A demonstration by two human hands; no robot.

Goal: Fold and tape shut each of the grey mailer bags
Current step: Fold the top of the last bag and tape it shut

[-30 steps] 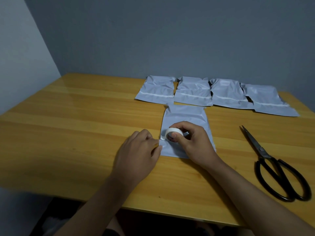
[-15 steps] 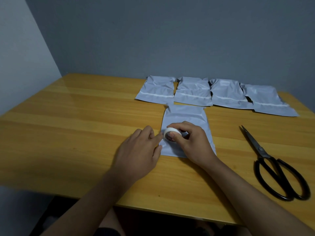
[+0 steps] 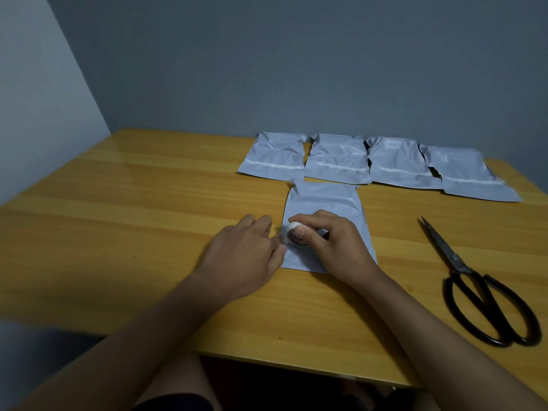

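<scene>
Counting five grey mailer bags total. Four are lying in a row at the far side of the wooden table, each showing a white tape strip across it: first, second, third and fourth, edges touching or slightly overlapping. The fifth mailer bag is sitting just in front of that row, flat, under both hands.

One roll of white tape, and the right hand is gripping it with thumb and fingers curled round, holding it down on the fifth bag. The left hand is resting at the bag's left edge, fingers reaching toward the roll; can't tell if it's pinching the tape end.

One pair of black scissors is lying closed, well off to the right. No readable writing anywhere.
</scene>
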